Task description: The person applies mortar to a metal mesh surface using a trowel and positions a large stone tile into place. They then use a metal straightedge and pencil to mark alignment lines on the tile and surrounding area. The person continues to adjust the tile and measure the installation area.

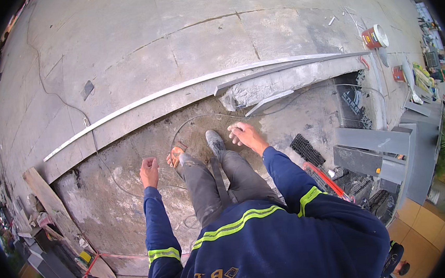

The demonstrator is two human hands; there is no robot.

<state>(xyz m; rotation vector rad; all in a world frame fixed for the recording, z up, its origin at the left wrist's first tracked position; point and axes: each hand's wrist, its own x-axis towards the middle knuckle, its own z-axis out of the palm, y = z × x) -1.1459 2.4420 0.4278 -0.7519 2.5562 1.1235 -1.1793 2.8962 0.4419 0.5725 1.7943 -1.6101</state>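
My left hand (149, 172) hangs in the air left of my legs, its fingers curled in, with nothing showing in them. To the right, my right hand (247, 137) is held out over the wet concrete, fingers loosely bent and apart, holding nothing that I can see. Between the hands are my grey shoe (215, 141) and, by my left leg, an orange object (174, 156) whose kind I cannot make out. A thin grey cable (189, 119) loops on the floor ahead of my feet.
A long pale strip (177, 92) edges the sunken floor ahead. Grey stone slabs (371, 140), black plastic grids (307, 149) and a red-handled tool (325, 178) lie right. A wooden board (55, 204) is left. A paint bucket (375, 37) stands far right.
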